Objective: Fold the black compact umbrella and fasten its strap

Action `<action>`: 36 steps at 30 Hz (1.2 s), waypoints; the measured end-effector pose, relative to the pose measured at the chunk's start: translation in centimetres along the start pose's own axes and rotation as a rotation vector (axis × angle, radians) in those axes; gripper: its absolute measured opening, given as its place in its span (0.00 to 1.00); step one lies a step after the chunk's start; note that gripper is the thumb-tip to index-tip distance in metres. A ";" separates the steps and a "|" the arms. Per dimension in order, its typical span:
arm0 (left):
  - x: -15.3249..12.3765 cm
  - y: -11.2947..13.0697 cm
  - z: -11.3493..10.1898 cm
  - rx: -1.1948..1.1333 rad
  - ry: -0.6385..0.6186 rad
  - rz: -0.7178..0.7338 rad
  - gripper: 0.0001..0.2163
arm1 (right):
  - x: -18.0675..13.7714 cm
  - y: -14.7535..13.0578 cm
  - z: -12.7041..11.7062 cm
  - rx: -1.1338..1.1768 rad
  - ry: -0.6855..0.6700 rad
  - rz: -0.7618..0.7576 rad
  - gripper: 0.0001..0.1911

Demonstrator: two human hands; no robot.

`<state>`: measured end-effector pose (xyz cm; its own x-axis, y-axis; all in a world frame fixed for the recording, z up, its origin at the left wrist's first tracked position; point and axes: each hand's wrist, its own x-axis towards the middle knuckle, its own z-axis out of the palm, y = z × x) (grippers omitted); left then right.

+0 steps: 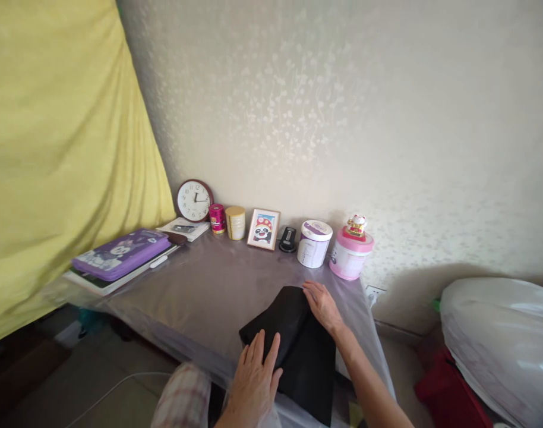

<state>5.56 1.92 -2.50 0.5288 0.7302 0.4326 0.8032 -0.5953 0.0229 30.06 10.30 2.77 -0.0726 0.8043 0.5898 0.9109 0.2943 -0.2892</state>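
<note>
A piece of black cloth (313,368), folded over on itself, lies near the front right of the table; I cannot tell what kind of item it is. Flat on its left part rests my left hand (256,371), fingers stretched and slightly apart. My right hand (322,304) touches the cloth's far right edge, its fingers extended and close together. The thumb of that hand is hidden. Part of the cloth hangs toward the table's front edge.
A plastic-covered table (195,285) stands against the wall. Along its back are a clock (195,201), a pink can (217,219), a yellow-lidded tin (235,223), a picture frame (263,229), a black device (288,239) and two tubs (313,249). A purple case (122,254) lies left.
</note>
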 end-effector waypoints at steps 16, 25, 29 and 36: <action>0.3 -0.4 -0.6 -0.179 -0.086 -0.095 0.22 | -14.4 -1.9 -7.3 0.006 -0.219 -0.007 0.19; 0.7 -1.1 -0.8 -0.267 -0.132 -0.107 0.22 | -13.0 -3.1 -6.8 0.008 -0.201 -0.056 0.17; 0.6 -1.1 -0.8 -0.251 -0.141 -0.137 0.22 | -12.6 -3.4 -6.9 0.035 -0.195 -0.072 0.17; 0.6 -1.0 -0.9 -0.247 -0.122 -0.145 0.22 | -9.9 -4.7 -6.8 0.139 -0.166 -0.092 0.14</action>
<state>4.81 2.69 -1.48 0.4543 0.8395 0.2981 0.7898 -0.5343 0.3012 29.20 -2.58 3.38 -0.2292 0.8411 0.4898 0.8335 0.4296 -0.3476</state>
